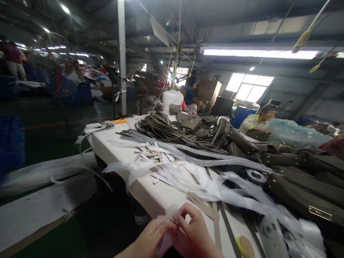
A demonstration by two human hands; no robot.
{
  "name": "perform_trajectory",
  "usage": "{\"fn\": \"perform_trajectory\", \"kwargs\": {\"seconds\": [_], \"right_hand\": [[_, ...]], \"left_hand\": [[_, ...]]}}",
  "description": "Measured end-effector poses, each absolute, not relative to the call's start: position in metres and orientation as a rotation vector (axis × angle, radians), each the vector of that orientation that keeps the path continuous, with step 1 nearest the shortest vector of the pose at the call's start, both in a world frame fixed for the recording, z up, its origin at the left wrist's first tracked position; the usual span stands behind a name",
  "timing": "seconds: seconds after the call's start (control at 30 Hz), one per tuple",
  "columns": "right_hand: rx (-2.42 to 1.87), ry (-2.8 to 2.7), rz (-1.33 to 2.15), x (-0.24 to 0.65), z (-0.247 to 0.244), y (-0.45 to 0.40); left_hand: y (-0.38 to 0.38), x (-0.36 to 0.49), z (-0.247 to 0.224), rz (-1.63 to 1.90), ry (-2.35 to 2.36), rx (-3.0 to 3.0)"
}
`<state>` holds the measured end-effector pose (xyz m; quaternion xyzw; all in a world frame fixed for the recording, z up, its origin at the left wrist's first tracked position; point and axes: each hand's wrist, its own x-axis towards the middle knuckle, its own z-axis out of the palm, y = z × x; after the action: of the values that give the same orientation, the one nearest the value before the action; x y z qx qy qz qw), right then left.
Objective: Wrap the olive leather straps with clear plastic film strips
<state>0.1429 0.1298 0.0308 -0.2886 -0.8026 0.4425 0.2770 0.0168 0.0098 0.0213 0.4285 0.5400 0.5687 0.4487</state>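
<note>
Loosely crumpled, the thin film [171, 212] looks whitish and translucent.

Left hand [156, 231] and right hand [195, 224] bare, slim-fingered; visible forearms [131, 249] seemingly bare too, slightly blurred

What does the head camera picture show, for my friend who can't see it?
A left hand and a right hand hold a filmy whitish piece by the edge of a white table. Paper scraps, a heap of dark straps and dark bags lie farther along, with a person beyond, in a dim workshop.
</note>
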Motion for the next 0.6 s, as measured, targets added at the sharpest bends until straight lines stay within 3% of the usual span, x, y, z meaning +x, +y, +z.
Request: {"fn": "perform_trajectory", "kwargs": {"seconds": [0.1,0.43,0.6], "right_hand": [[-0.733,-2.252,1.132,0.137,0.035,0.16],[-1.173,-2.567,0.484,0.1,0.039,0.378],[-1.421,-2.492,0.166,0.085,0.038,0.477]], "left_hand": [[0.038,-0.002,0.008,1.455,1.452,1.113],[0.128,-0.07,-0.1,1.306,2.748,1.565],[0.124,-0.082,-0.14,1.216,2.882,1.998]]}}
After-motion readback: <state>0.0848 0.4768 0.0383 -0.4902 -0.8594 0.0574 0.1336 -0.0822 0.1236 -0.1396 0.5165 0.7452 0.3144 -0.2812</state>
